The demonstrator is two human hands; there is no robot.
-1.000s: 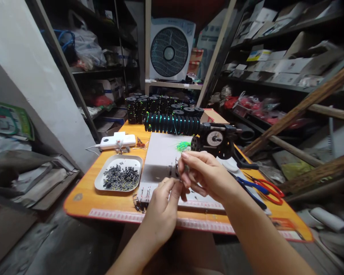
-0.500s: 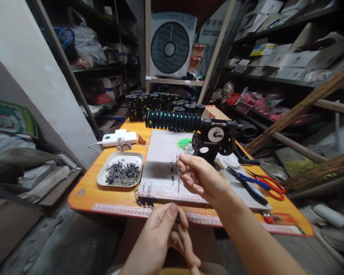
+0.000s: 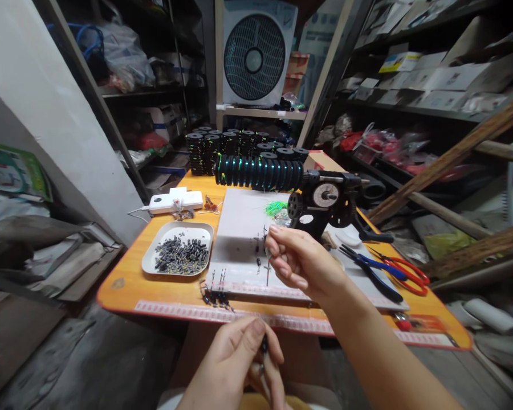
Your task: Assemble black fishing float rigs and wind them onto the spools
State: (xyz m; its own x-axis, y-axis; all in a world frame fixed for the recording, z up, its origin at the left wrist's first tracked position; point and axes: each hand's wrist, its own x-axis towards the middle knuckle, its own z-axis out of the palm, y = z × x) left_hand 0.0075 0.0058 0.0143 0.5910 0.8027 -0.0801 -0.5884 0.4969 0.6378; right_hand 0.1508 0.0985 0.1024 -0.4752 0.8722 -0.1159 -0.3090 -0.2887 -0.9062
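Note:
Low at the table's front edge, my left hand [image 3: 239,361] pinches a small black piece [image 3: 264,344] between thumb and forefinger, its other fingers curled underneath. My right hand [image 3: 303,262] is raised above the pale board [image 3: 239,228], fingertips pressed together. What they hold, if anything, is too small to make out. Small dark pieces [image 3: 259,262] lie on the board beside those fingertips. Several thin black pieces [image 3: 216,297] line the board's front left edge. A white tray [image 3: 147,263] on the left contains many small black and yellowish pieces [image 3: 182,254].
Black ribbed spools [image 3: 256,172] with green and blue strands sit on a winder [image 3: 327,195] behind my right hand. More black spools [image 3: 200,154] are stacked behind. Pliers [image 3: 371,273] and red-handled scissors [image 3: 406,273] lie right. A power strip [image 3: 175,200] stands left, a fan [image 3: 254,60] beyond.
The view has shifted slightly. My left hand sits a little lower, and its lower fingers have drawn in. My right hand keeps nearly the same pinch and place.

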